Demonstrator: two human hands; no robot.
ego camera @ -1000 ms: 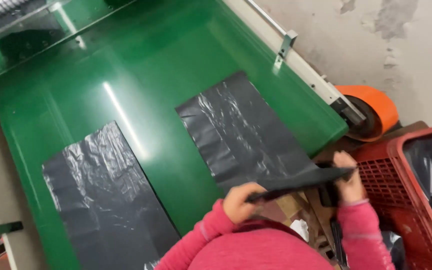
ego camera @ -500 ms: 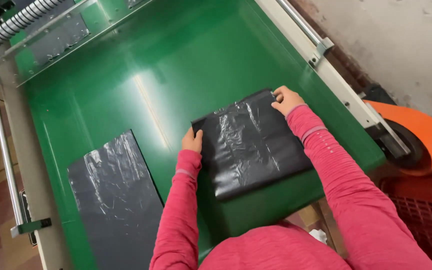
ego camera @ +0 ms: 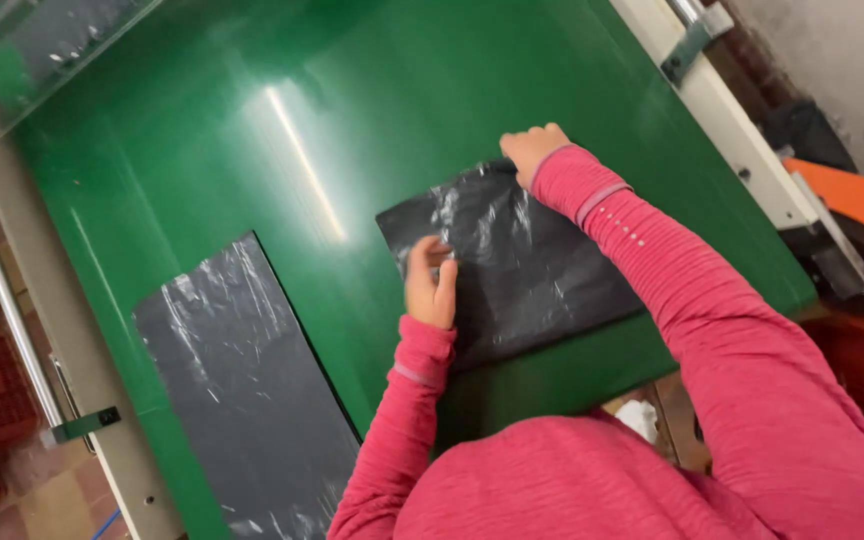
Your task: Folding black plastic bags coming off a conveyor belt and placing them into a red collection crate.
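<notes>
2 hands press 1 black plastic bag point(ego camera: 522, 270) flat on the green belt point(ego camera: 202, 150): left hand point(ego camera: 430, 285) loosely curled on its near edge, right hand point(ego camera: 530, 150) pinning the far corner. Another bag point(ego camera: 242, 390) lies alongside, apart.

Bare green belt point(ego camera: 252, 130) ahead (white rail point(ego camera: 722, 130) rightward).

Head view, steeply down, close

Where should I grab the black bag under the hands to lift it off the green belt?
Probably the black bag's near edge, from the person's side: it lies flat on the green belt, the left hand and right hand cover its left edge and far corner, and that edge is bare.
</notes>
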